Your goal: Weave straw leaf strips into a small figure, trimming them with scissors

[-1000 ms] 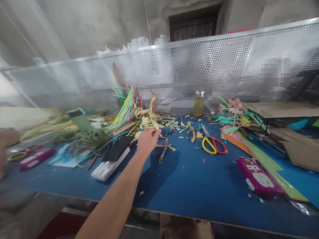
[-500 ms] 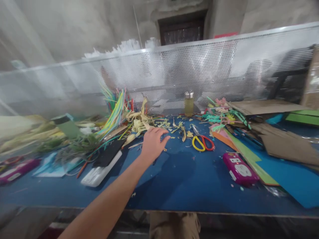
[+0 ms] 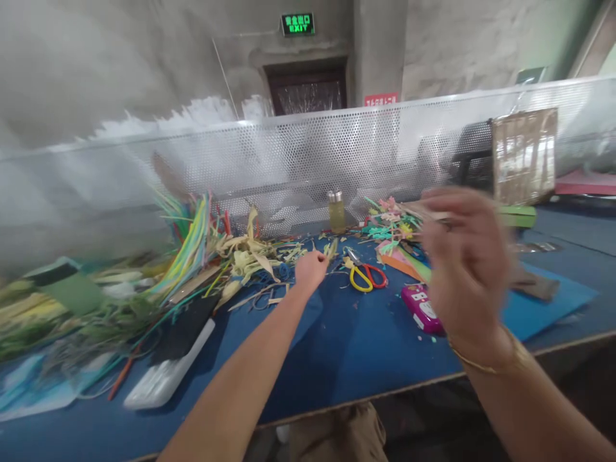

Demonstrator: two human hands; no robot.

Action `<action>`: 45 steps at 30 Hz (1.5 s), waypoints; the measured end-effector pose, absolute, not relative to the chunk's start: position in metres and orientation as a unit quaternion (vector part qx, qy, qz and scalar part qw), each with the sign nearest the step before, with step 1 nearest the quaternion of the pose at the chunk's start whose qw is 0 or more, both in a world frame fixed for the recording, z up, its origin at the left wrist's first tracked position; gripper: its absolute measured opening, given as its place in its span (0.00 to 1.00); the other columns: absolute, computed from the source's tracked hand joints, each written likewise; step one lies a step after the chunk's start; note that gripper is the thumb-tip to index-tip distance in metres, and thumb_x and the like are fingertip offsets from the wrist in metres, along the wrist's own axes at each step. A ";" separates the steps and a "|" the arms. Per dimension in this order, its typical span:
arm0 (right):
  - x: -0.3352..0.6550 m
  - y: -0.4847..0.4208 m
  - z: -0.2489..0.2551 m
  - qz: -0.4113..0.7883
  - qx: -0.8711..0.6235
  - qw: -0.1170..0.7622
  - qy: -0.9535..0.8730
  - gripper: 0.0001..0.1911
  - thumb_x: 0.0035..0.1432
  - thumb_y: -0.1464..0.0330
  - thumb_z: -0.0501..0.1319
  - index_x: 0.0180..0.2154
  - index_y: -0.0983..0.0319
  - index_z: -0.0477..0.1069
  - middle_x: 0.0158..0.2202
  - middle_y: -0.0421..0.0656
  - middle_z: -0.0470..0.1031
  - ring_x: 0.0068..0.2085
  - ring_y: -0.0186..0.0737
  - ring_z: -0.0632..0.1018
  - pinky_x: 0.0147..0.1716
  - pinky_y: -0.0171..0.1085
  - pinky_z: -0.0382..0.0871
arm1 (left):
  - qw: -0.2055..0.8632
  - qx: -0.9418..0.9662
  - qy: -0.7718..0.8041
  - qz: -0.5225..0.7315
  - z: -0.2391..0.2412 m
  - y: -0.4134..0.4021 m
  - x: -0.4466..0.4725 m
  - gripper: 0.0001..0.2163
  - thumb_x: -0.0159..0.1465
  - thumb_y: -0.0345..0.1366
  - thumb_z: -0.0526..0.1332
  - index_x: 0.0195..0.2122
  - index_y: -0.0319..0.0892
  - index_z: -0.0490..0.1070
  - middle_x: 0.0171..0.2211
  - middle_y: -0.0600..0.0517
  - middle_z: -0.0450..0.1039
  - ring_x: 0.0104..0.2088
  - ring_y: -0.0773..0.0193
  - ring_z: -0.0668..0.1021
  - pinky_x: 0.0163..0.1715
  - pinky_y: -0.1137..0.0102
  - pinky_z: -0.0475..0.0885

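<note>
My left hand (image 3: 310, 269) reaches over the blue table with its fingers closed, and a pale green-yellow strip of husk (image 3: 332, 249) sticks out at the fingertips. Left of it lies a heap of dry, pale husk strips (image 3: 245, 256). My right hand (image 3: 464, 269) is raised at the right, smeared by motion. Its fingers look pinched around something thin and pale that I cannot make out. Between the hands, scissors (image 3: 368, 277) with one yellow and one red handle lie on the table. A purple case with a white figure (image 3: 421, 309) is partly behind my right hand.
A bundle of coloured stems (image 3: 192, 247) stands at the back left. Nearer are a black pad (image 3: 185, 327) and a white packet (image 3: 168, 372). A capped bottle (image 3: 337, 213) stands before the perforated metal screen (image 3: 289, 160). Blue sheets (image 3: 548, 308) lie right.
My left hand has closed and a husk strip now shows at its fingertips. My right hand has come into view, raised at the right. The camera view has turned right.
</note>
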State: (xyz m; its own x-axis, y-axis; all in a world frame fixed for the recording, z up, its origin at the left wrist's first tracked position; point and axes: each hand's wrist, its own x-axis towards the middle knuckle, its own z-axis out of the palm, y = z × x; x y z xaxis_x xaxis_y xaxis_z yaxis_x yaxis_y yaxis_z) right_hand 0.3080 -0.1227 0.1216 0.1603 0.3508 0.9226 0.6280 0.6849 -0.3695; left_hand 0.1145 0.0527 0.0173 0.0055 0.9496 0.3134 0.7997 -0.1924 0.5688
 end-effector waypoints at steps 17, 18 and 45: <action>0.202 0.035 0.017 0.411 -0.404 0.570 -0.585 0.14 0.47 0.58 0.61 0.30 0.62 0.67 0.23 0.36 0.67 0.25 0.32 0.68 0.26 0.33 0.63 | 0.389 0.578 0.464 0.548 0.024 0.011 0.064 0.09 0.56 0.42 0.61 0.28 0.41 0.68 0.23 0.53 0.71 0.24 0.66 0.72 0.26 0.71 0.67; 0.201 0.035 0.012 0.395 -0.410 0.567 -0.596 0.13 0.47 0.59 0.61 0.29 0.61 0.67 0.23 0.36 0.67 0.25 0.32 0.68 0.27 0.33 0.63 | 0.412 0.568 0.465 0.540 0.024 0.010 0.063 0.12 0.58 0.45 0.60 0.29 0.41 0.69 0.24 0.52 0.72 0.24 0.65 0.73 0.26 0.70 0.67; 0.246 0.035 0.014 0.036 -0.606 0.457 -0.650 0.12 0.57 0.61 0.55 0.27 0.61 0.70 0.29 0.45 0.75 0.31 0.40 0.72 0.30 0.36 0.57 | 0.127 0.675 0.552 0.473 0.019 -0.012 0.066 0.15 0.66 0.49 0.51 0.42 0.45 0.69 0.26 0.51 0.73 0.29 0.60 0.75 0.29 0.69 0.63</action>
State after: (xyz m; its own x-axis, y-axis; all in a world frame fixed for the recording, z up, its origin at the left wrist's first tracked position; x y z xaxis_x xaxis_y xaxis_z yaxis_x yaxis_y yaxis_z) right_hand 0.2460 0.0351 0.0141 0.1533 0.8210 0.5500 0.7550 0.2618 -0.6012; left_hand 0.0657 -0.0123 0.0192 -0.0571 0.8658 0.4971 0.6252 -0.3572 0.6940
